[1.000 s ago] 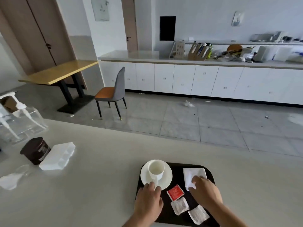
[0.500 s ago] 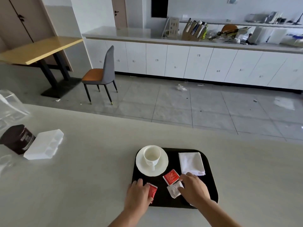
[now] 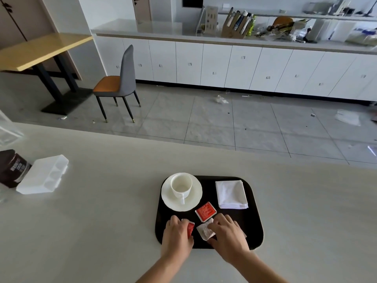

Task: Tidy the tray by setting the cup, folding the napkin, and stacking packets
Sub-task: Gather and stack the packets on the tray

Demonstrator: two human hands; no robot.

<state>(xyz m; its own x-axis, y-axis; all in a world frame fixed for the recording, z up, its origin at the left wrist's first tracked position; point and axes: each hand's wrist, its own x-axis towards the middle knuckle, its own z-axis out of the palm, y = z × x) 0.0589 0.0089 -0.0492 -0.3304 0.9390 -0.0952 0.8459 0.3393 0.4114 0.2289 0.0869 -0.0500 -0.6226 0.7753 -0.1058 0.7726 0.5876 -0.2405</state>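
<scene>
- Black tray [image 3: 254, 227] sits on the pale counter [image 3: 102, 221], with one white cup [image 3: 181, 185] upright on one white saucer [image 3: 194, 196] in its far-left corner, handle turned toward the near edge.
- One white napkin [image 3: 231, 194] lies folded in the tray's far-right part, well apart from both hands.
- Packets I can count: one red packet [image 3: 205, 210] lying flat mid-tray between saucer and napkin, a second red packet [image 3: 190, 228] at the left hand, and one white packet [image 3: 205, 231] at the right hand; an edge of something pale shows past the right hand's far side, too hidden to name.
- Left hand [image 3: 176, 234] reaches in over the tray's near-left edge, palm down, fingers curled; its grip is closed around the second red packet, which pokes out on the thumb side.
- Right hand [image 3: 227, 234] lies palm down over the near middle of the tray, fingertips [image 3: 212, 226] pressed on the white packet's right part; whether it pinches or only presses, I cannot tell.
- Flat red packet lies just beyond both hands, touching neither.
- Off to the left on the counter stand one dark brown tub [image 3: 13, 168] and one white moulded container [image 3: 43, 174], touching each other.
</scene>
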